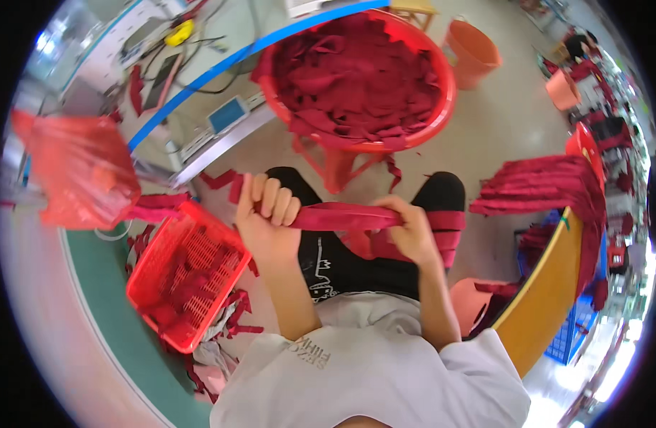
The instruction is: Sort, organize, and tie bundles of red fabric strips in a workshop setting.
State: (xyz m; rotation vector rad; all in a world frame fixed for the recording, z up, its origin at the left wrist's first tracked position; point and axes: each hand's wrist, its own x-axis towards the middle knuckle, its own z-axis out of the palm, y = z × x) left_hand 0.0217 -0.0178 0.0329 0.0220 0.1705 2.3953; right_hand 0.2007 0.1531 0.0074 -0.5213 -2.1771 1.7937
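A dark red fabric strip (346, 217) is stretched level between my two hands above my lap. My left hand (269, 214) is closed in a fist round one end, and a short piece sticks out beyond it. At the other end my right hand (412, 232) pinches the strip between thumb and fingers. More red strips (448, 235) lie across my right thigh, beside my right hand. Part of the red cloth between my legs is hidden behind the held strip and my forearm.
Ahead stands a large red basin (448, 93) heaped with red cloth pieces. A red plastic basket (157, 282) with scraps is at my left, below a hanging red bag (85, 171). Red strips drape over a yellow board (538, 299) at my right. A blue-edged table (221, 68) holds cables.
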